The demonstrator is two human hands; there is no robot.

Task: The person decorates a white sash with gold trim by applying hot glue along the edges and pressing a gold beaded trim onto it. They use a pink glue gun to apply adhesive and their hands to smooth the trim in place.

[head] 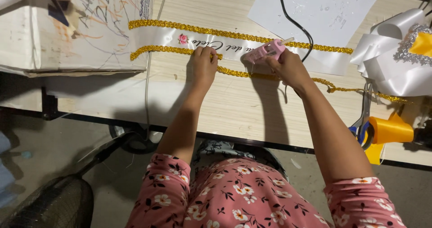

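Observation:
A white satin sash point(234, 41) with script lettering and a small pink flower lies across the wooden table point(225, 106). Gold glitter trim point(234, 33) runs along its far edge. A second gold trim point(171, 50) follows the near edge, loose toward the right. My left hand point(204, 66) presses its fingers down on this near trim at the sash edge. My right hand point(285, 66) grips a pink glue gun point(265, 52), nozzle pointing left at the sash edge beside my left hand. The gun's black cord point(292, 21) runs off toward the back.
A marked cardboard box point(76, 25) sits at the left. White paper point(315, 7) lies at the back. White ribbon loops with a silver-and-yellow rosette point(400, 52) are at the right, with an orange ribbon roll point(391, 129) and scissors point(362, 124). A fan point(49, 205) stands on the floor.

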